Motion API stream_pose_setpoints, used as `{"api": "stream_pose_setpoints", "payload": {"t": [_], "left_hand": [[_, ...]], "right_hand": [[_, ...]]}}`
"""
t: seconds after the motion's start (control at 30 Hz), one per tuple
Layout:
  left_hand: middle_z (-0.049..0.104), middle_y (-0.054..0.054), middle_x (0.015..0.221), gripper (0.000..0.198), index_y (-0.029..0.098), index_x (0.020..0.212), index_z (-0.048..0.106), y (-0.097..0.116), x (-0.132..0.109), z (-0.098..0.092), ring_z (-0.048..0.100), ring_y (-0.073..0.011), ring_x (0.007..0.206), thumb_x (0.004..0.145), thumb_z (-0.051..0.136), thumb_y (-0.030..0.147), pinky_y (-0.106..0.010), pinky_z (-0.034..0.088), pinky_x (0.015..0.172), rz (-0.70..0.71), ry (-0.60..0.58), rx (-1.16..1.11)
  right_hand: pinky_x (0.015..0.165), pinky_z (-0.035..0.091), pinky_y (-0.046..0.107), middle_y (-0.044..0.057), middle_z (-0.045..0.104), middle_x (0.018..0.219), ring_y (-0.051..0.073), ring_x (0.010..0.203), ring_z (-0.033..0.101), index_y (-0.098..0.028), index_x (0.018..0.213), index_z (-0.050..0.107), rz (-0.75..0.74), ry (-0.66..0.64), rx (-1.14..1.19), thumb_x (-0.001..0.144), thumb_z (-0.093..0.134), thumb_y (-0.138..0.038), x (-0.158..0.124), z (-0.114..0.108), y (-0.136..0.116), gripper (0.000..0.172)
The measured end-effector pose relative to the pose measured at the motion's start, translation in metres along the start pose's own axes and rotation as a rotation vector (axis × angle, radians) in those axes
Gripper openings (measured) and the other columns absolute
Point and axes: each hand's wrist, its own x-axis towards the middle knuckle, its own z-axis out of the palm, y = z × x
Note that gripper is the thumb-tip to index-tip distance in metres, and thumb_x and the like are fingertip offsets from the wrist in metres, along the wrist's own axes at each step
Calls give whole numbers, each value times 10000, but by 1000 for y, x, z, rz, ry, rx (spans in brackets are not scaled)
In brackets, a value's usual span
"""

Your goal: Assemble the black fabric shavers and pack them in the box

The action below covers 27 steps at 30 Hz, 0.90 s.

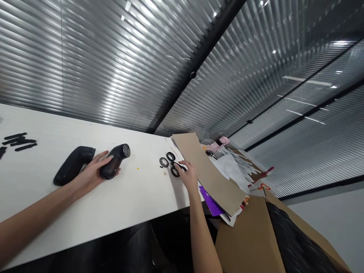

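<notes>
The left hand grips a curved black device by its body, metallic round end exposed. A second device lies left of that hand on the white surface. The right hand contacts black rings beside a cardboard sheet.

Black angled device — tilted; black rings — closely grouped
</notes>
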Motion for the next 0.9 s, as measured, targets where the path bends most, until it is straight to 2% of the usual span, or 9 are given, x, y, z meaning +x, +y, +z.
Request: {"api": "stream_pose_setpoints", "payload": {"t": [0.1, 0.23, 0.37, 0.43, 0.5, 0.6, 0.7, 0.77, 0.9], "left_hand": [[777, -173, 1189, 552, 167, 1519, 557, 9, -1, -2, 820, -260, 874, 994, 715, 107, -337, 704, 784, 32, -23, 13], [782, -146, 1097, 310, 108, 1202, 726, 20, -6, -1, 798, -255, 878, 903, 807, 104, -325, 684, 803, 90, -46, 17], [783, -121, 1063, 404, 150, 1184, 744, 23, -3, -4, 779, -251, 875, 816, 911, 165, -340, 662, 801, 121, -88, 59], [773, -106, 1077, 470, 177, 1210, 742, 21, 2, -8, 765, -233, 885, 794, 950, 247, -323, 651, 790, 136, -129, 100], [757, -90, 1086, 518, 200, 1229, 736, 18, 7, -13, 748, -215, 904, 782, 968, 320, -306, 641, 785, 148, -170, 142], [742, -74, 1091, 658, 247, 1336, 694, 16, 10, -15, 734, -216, 913, 753, 978, 356, -313, 640, 769, 130, -192, 194], [737, -78, 1059, 723, 240, 1366, 678, 17, 8, -13, 718, -226, 856, 715, 977, 340, -337, 642, 716, 100, -198, 199], [728, -79, 1005, 676, 213, 1329, 695, 18, 6, -10, 696, -220, 811, 717, 958, 325, -342, 639, 685, 87, -215, 172], [704, -79, 914, 545, 169, 1238, 719, 18, 5, -7, 666, -206, 769, 755, 921, 321, -321, 626, 641, 58, -239, 117]], "right_hand": [[1027, 483, 560, 185, 756, 1116, 371, 1077, 645, -218, 794, 760, -12, -32, -17, 741, 683, -820, 2, 1, 14, 609], [1062, 468, 580, 181, 752, 1124, 376, 1124, 650, -229, 698, 704, -60, -79, 23, 763, 744, -780, 4, 6, 18, 556], [1089, 486, 551, 171, 742, 1173, 351, 1201, 650, -227, 763, 643, -79, -89, 114, 846, 699, -780, 15, 8, 10, 562], [1059, 529, 515, 149, 741, 1191, 320, 1206, 668, -226, 868, 623, -36, -89, 284, 881, 663, -785, 18, 14, -1, 561], [996, 583, 474, 120, 740, 1196, 287, 1157, 708, -234, 962, 591, 45, -166, 554, 902, 672, -764, 16, 26, -19, 540], [897, 635, 450, 100, 740, 1207, 261, 1031, 763, -241, 1047, 566, 160, -470, 910, 926, 690, -721, 5, 57, -62, 510], [761, 643, 368, 80, 745, 1113, 230, 884, 776, -230, 1076, 568, 252, -727, 1116, 907, 741, -690, -6, 94, -111, 519], [662, 625, 314, 59, 733, 1045, 205, 806, 756, -223, 1033, 572, 285, -800, 1163, 862, 791, -688, -11, 114, -141, 542], [488, 546, 245, 34, 667, 895, 153, 691, 643, -215, 900, 586, 285, -798, 1134, 746, 867, -707, -13, 135, -181, 586]]}}
